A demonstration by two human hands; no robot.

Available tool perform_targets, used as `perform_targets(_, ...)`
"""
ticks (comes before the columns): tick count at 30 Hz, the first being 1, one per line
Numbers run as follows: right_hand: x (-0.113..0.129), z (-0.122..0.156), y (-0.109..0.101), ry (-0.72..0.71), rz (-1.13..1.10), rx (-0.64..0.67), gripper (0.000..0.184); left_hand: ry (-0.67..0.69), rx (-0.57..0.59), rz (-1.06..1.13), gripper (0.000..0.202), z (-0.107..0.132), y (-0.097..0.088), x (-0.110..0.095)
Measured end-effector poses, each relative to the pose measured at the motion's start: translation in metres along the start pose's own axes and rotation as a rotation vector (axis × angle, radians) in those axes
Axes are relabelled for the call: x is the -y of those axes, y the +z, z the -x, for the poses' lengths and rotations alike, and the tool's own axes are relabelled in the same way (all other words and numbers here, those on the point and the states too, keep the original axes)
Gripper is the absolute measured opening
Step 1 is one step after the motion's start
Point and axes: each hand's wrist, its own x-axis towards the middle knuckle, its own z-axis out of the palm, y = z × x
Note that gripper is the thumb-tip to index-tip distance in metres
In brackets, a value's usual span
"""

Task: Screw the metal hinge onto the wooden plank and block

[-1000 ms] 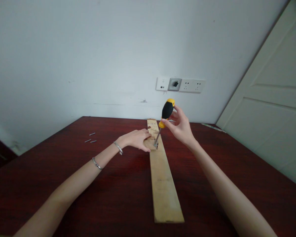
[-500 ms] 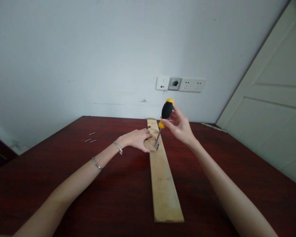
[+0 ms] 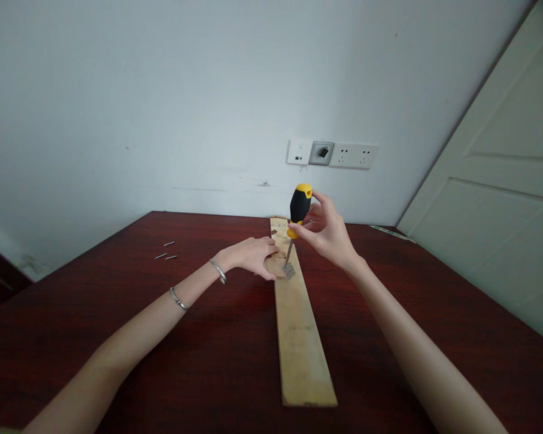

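My right hand [image 3: 326,232] grips a yellow-and-black screwdriver [image 3: 300,205] by its handle, thumb and fingers around the lower part. The steel shaft slants down to a small metal plate [image 3: 289,270], which looks like a hinge or bracket; where the tip meets it is too small to make out. A small light-brown wooden piece [image 3: 275,264] lies on the long wooden board [image 3: 304,337], beside the plate. My left hand [image 3: 252,256] is closed around that piece from the left, its fingers over the far side and the thumb on the near side.
Several short metal screws or pins [image 3: 166,251] lie on the dark red tabletop [image 3: 199,361] to the left. Behind the table stands a white wall with sockets [image 3: 353,155]. A pale door [image 3: 507,199] is at the right, and a thin strip [image 3: 393,234] lies near the back right edge.
My right hand has shifted slightly left, and the screwdriver handle has swung left, standing more upright. The metal plate has turned and shows a different face. My left hand stays put.
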Motion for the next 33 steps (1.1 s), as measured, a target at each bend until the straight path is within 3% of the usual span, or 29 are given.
perform_targets(21,0.011,0.0,-0.006,-0.051,0.039,0.125,0.093,-0.008,0.019,0.001,0.063,0.0,0.002,-0.001)
perform_targets(28,0.016,-0.001,-0.008,-0.131,0.086,0.124,0.082,-0.01,0.03,0.018,0.064,0.0,0.001,-0.001)
perform_targets(33,0.011,-0.002,-0.007,-0.163,0.087,0.048,0.072,-0.002,0.025,0.016,0.061,0.0,0.0,-0.003)
